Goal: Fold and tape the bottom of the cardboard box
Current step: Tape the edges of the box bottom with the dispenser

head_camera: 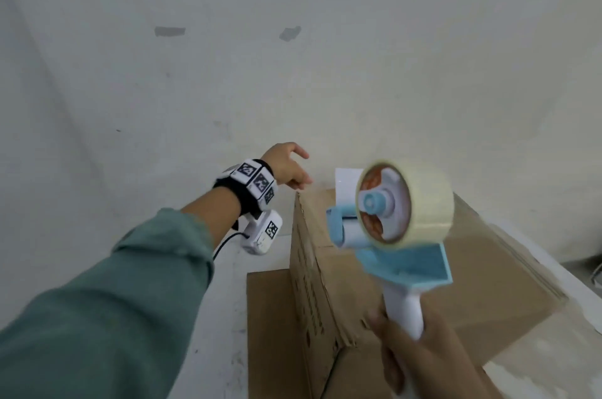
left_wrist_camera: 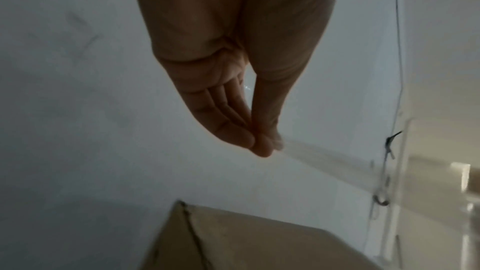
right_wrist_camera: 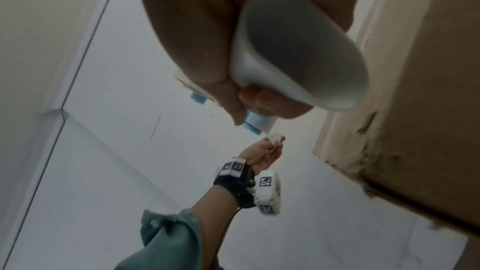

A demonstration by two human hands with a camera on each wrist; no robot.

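Observation:
The brown cardboard box (head_camera: pixel 488 268) stands on the white surface at lower right, with one flap (head_camera: pixel 267 317) lying flat to its left. My right hand (head_camera: pixel 423 356) grips the white handle (right_wrist_camera: pixel 298 48) of a blue tape dispenser (head_camera: pixel 404 203), which carries a roll of clear tape above the box. My left hand (head_camera: pixel 288 167) reaches out by the box's far left corner. There its thumb and fingertips (left_wrist_camera: pixel 259 145) pinch the end of a clear tape strip (left_wrist_camera: pixel 324 157) that runs off to the right. The same hand (right_wrist_camera: pixel 262 151) shows in the right wrist view with a pale scrap at its fingertips.
White surface (head_camera: pixel 130 105) stretches left of and beyond the box, with two grey marks (head_camera: pixel 169 31) on it. A dark cable (head_camera: pixel 597 271) shows at the right edge. A thin black wire (left_wrist_camera: pixel 397 69) runs along the wall on the right.

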